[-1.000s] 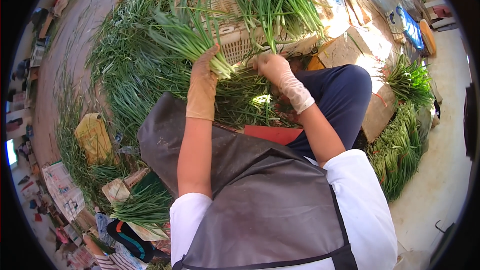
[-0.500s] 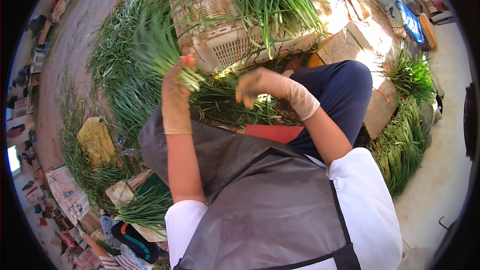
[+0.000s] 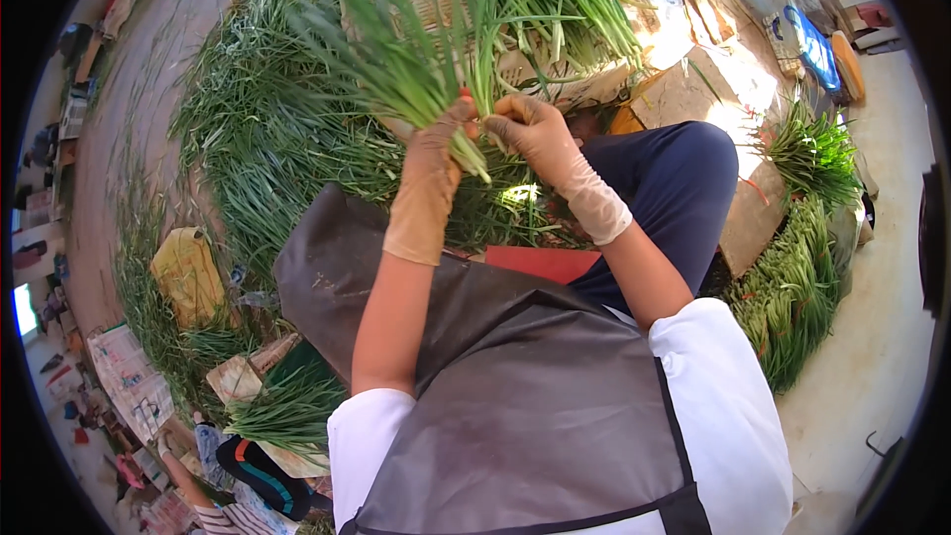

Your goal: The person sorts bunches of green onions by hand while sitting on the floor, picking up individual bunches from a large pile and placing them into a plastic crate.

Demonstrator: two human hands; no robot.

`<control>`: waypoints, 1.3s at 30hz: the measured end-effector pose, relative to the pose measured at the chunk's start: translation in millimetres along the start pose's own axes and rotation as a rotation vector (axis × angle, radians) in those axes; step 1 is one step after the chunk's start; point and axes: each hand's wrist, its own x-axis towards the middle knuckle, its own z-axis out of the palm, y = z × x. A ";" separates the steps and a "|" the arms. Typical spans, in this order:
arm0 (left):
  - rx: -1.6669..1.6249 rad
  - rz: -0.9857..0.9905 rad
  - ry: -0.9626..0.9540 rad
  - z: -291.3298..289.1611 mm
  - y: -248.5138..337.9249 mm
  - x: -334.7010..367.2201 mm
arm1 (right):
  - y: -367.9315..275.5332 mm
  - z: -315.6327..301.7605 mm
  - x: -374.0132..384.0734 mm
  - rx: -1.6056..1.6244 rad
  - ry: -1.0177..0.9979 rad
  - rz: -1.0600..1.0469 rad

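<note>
My left hand (image 3: 433, 154), in a thin pale glove, is closed round a bunch of garlic chives (image 3: 401, 69). Their green leaves fan up and away, and the pale cut ends stick out below the fist. A bit of red shows at its fingertips. Close beside it, my right hand (image 3: 543, 142), gloved too, pinches a few upright chive stalks (image 3: 483, 54) by their lower ends. Both hands are almost touching, in front of a white plastic crate (image 3: 598, 86). On the crate lies a loose heap of chives (image 3: 570, 5).
Loose leaves (image 3: 248, 129) cover the floor to the left. Bundled chives (image 3: 792, 287) are stacked at the right, by a cardboard piece (image 3: 748, 228). A yellow bag (image 3: 188, 277) lies at the left. Another person's arm (image 3: 183, 481) shows at lower left.
My left hand has moved right with its bunch, toward my right hand. The right hand, blurred before, now has chive stalks between its fingers.
</note>
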 end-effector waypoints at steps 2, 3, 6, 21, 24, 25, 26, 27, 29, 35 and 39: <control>0.065 -0.063 0.017 -10.1 -13.0 4.6 | -0.8 11.0 -7.9 -0.160 0.029 -0.019; 0.124 -0.127 0.010 -15.8 -14.9 5.8 | 0.9 13.0 -8.7 -0.158 0.024 -0.021; 0.117 -0.120 -0.039 -12.7 -9.1 -4.1 | 14.7 13.0 -12.7 -0.096 0.017 -0.077; -0.260 0.070 -0.041 -28.4 17.4 -13.4 | 2.8 27.4 4.5 0.011 -0.351 -0.235; -0.189 0.096 -0.061 -49.3 18.1 -6.1 | -7.5 26.1 2.4 0.113 -0.511 0.110; -0.180 0.111 -0.031 -46.8 18.2 -5.0 | -6.2 22.7 1.0 0.113 -0.510 0.115; -0.182 0.108 -0.030 -45.4 17.9 -5.5 | -5.5 17.8 -0.9 0.043 -0.533 0.139; -0.184 0.120 -0.017 -44.0 18.1 -5.5 | -5.7 12.1 -3.0 -0.027 -0.557 0.162; -0.182 0.143 -0.006 -40.6 26.9 -7.6 | -2.9 6.4 -12.8 0.097 -0.674 0.181; -0.264 0.127 -0.320 -34.2 33.2 -10.1 | -5.0 30.0 4.5 0.324 -0.342 -0.257; -0.288 0.112 -0.135 -36.1 28.6 -9.8 | -8.6 29.7 14.2 0.196 -0.610 0.053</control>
